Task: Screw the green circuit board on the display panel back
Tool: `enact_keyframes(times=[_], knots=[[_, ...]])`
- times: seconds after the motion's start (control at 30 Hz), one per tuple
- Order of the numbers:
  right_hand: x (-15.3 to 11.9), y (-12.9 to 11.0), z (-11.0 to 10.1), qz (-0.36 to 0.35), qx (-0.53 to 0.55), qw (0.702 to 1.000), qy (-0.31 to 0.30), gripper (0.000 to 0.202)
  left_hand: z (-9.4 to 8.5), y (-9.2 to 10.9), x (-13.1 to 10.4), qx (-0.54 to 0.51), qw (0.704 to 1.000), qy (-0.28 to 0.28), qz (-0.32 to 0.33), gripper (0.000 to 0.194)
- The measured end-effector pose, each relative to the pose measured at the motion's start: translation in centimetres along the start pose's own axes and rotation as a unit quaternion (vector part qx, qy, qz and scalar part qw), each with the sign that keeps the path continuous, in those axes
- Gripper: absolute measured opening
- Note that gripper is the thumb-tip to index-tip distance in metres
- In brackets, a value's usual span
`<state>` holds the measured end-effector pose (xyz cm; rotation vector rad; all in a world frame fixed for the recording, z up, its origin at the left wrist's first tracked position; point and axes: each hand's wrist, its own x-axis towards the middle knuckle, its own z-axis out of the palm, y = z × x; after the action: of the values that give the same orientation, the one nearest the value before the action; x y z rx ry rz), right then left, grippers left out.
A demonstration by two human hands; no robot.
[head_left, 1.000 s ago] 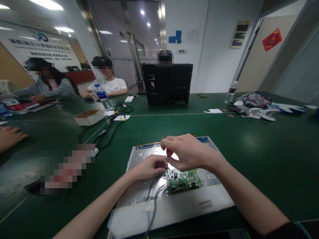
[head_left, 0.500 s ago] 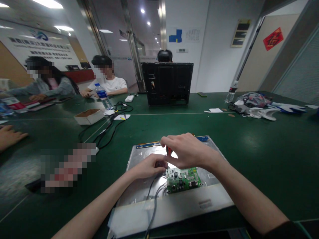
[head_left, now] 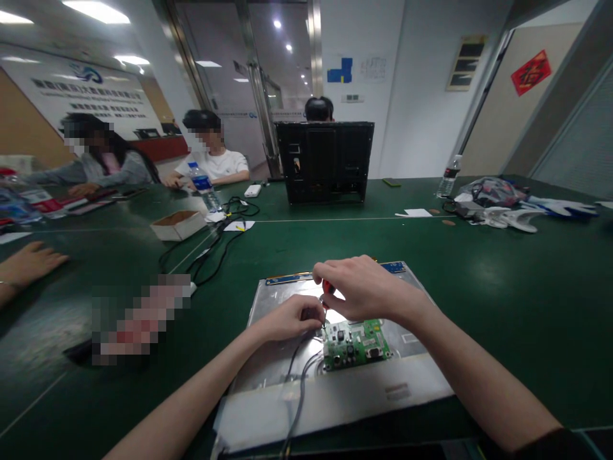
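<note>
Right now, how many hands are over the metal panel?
2. The left hand is by the far left corner of the green circuit board; the right hand grips a screwdriver there. Some fingers are hidden, but seemingly no whole hand.

One close head-worn view, forward and down from the near side of the green table [head_left: 502, 306].

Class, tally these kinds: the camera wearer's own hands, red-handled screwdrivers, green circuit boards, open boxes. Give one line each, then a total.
Own hands: 2 (left hand, right hand)
Red-handled screwdriver: 1
Green circuit board: 1
Open box: 1
Total: 5
</note>
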<state>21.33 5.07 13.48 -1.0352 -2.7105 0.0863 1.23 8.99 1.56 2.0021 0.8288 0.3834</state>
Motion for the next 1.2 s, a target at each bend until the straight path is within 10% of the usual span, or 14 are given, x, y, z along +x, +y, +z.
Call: enact_keyframes(times=[1.2], knots=[[-0.06,0.15,0.15,0.01,-0.011,1.0,0.01,0.013,0.3,0.36,-0.02,-0.022,1.0,0.011,0.004,0.006]])
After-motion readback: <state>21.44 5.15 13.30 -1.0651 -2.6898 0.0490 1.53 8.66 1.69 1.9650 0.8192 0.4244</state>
